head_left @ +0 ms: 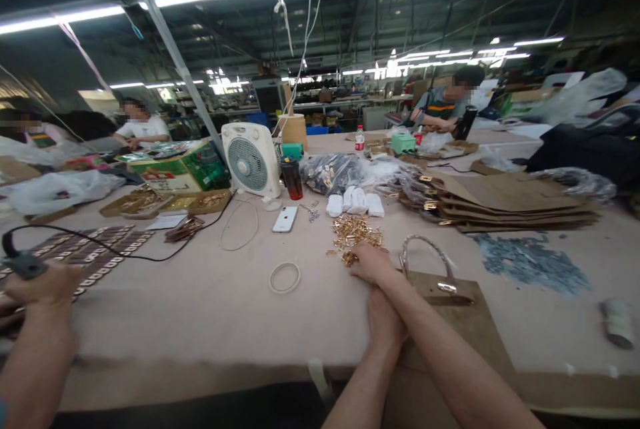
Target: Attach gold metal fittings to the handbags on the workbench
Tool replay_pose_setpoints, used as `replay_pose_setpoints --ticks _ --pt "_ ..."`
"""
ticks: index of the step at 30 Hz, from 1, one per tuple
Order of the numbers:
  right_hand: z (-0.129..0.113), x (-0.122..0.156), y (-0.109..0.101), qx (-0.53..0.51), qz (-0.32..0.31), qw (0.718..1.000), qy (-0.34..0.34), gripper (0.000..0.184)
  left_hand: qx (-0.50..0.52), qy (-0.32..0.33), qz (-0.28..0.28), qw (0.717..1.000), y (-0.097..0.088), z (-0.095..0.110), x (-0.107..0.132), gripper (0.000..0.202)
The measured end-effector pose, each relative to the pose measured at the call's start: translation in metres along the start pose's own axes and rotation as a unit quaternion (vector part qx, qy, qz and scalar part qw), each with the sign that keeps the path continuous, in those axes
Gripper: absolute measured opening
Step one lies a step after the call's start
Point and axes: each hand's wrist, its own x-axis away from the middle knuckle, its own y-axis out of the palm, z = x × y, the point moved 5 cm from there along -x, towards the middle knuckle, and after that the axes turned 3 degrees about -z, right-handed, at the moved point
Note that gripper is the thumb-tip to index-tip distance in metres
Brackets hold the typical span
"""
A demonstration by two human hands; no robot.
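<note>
My right hand (373, 264) reaches forward across my left arm to the near edge of a pile of small gold clasps (356, 232). Its fingers are curled down and pinched on one gold clasp at the pile's edge. My left hand (384, 324) lies on the table just behind it, against the left edge of a flat brown paper bag (465, 322). The left hand's fingers are hidden under my right wrist. The bag has a looped silvery handle (425, 244) at its top.
Another person's hand (43, 289) at the far left holds a black corded tool (23, 262). A white ring (285, 277), a white phone (285, 218), a fan (251, 159), stacked brown bags (505, 206) and grey scraps (530, 261) lie around. Other workers sit at the back.
</note>
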Motion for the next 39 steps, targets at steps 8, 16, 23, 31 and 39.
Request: replay_pose_setpoints --ticks 8,16,23,31,39 --pt "0.000 -0.012 0.011 -0.036 0.020 0.999 -0.027 0.008 -0.006 -0.025 0.006 1.000 0.001 -0.007 -0.002 0.036" --pt "-0.004 0.007 -0.016 -0.088 0.135 0.987 -0.017 0.022 0.017 0.000 0.022 1.000 0.003 -0.009 -0.007 0.034" --pt "0.023 0.065 -0.035 -0.474 0.317 0.821 -0.026 0.024 0.018 -0.009 0.005 1.000 -0.004 0.001 -0.010 0.026" --pt "0.072 0.154 -0.005 -0.557 0.301 0.774 0.028 0.026 0.076 -0.086 0.057 0.992 -0.014 0.010 -0.002 0.046" --pt "0.101 0.188 0.015 -0.403 0.353 0.839 0.097 0.028 0.242 -0.043 0.111 0.963 -0.013 -0.010 -0.004 0.035"
